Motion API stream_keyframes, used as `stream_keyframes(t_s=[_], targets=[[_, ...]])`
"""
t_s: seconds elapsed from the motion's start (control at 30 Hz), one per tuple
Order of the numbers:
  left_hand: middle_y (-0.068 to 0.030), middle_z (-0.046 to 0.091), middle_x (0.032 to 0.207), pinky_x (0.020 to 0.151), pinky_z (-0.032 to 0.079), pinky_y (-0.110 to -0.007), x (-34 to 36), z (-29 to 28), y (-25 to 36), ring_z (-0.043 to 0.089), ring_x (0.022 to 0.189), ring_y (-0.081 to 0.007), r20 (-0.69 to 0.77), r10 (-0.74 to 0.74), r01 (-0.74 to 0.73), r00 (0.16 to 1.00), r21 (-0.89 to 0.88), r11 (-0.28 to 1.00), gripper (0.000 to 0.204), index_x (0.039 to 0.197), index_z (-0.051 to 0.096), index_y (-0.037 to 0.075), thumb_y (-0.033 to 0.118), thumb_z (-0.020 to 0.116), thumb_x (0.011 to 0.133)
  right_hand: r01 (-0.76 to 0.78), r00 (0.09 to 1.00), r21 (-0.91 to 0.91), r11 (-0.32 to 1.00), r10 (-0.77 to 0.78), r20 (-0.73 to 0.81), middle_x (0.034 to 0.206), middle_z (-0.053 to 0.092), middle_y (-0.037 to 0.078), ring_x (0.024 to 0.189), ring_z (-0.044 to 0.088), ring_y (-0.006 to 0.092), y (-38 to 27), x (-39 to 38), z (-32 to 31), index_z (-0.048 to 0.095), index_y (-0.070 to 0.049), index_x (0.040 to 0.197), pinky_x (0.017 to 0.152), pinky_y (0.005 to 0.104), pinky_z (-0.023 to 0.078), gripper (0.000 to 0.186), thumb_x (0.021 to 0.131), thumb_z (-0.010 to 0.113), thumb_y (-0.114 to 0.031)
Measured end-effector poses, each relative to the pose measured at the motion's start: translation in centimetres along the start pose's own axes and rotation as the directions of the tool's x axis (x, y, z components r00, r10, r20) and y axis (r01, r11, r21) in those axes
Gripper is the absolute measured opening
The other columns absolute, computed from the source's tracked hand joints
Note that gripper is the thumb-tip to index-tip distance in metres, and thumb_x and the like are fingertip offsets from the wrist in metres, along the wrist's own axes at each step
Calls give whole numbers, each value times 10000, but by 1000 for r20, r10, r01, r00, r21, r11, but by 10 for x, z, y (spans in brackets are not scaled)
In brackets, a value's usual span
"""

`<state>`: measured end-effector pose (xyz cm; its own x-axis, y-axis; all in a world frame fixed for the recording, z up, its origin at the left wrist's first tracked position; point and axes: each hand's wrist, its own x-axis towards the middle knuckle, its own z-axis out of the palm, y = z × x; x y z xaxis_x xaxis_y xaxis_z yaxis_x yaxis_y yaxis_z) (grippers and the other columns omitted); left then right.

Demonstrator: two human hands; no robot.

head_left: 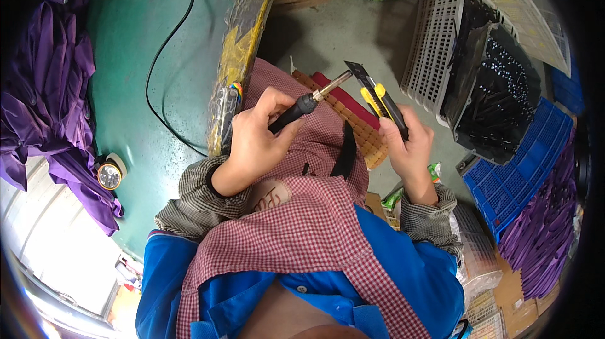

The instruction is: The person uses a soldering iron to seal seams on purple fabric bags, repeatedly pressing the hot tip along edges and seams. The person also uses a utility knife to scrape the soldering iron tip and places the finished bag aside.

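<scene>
My left hand (252, 143) is closed round the black handle of a soldering iron (305, 104), whose metal barrel points up and to the right. In my right hand (409, 147) is a utility knife (389, 109) with a black body and yellow parts, its dark blade slanting up and to the left. The iron's tip meets or nearly meets the knife near the base of the blade; actual contact cannot be made out. Both tools are held above my lap, over a red checked apron (283, 219).
A green tabletop (126, 112) lies at left, carrying purple fabric (47, 80), a small round clock (110, 175) and a black cord (151, 65). Yellow-black tape covers its edge (242, 43). At right stand a white plastic basket (428, 43), a bag of black strips (498, 103) and a blue crate (517, 162).
</scene>
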<state>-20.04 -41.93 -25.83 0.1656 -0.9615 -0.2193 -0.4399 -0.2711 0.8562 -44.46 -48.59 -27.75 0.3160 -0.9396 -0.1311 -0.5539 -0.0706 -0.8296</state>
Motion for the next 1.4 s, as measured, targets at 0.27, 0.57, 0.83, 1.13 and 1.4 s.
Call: stream_keyframes(t_s=[0.27,0.57,0.83,1.13,1.4], targets=[[-91,619,794,637,500,-244,-2,-2,1,662,715,-160,-42,57,-50,997,158,986,284,954,563,12,-23,738,732,-69,997,57,996,67,39,616,560,78,514,512,117,-1,1,0,635,-27,979,497,262,414,215,851,691,-190],[-89,649,721,560,518,-293,4,-3,0,677,642,-233,-78,159,-134,984,259,956,234,940,551,58,50,708,767,0,998,47,999,-3,59,648,580,107,550,560,139,-3,5,-1,631,-20,982,526,276,446,222,848,688,-188],[-46,571,646,408,324,-171,6,-16,7,391,395,-42,505,-292,536,812,-447,716,266,1058,537,-15,203,391,1014,205,972,-182,962,-222,-75,692,612,150,572,616,210,16,4,-7,629,-37,1015,548,314,488,274,846,687,-244],[5,504,576,400,300,-169,7,-19,-5,359,382,-17,636,-146,585,758,-562,586,415,1107,565,-38,295,330,1031,88,996,-158,983,-90,-9,702,614,135,588,632,228,22,12,-4,627,-41,1010,552,315,487,266,832,704,-223],[-17,559,590,345,282,-156,8,-18,-4,390,346,-22,600,-169,556,782,-548,624,322,1201,490,-27,210,503,984,-160,985,-182,970,146,-92,648,588,122,538,586,182,39,16,-1,626,-51,1026,515,308,459,218,868,668,-196]])
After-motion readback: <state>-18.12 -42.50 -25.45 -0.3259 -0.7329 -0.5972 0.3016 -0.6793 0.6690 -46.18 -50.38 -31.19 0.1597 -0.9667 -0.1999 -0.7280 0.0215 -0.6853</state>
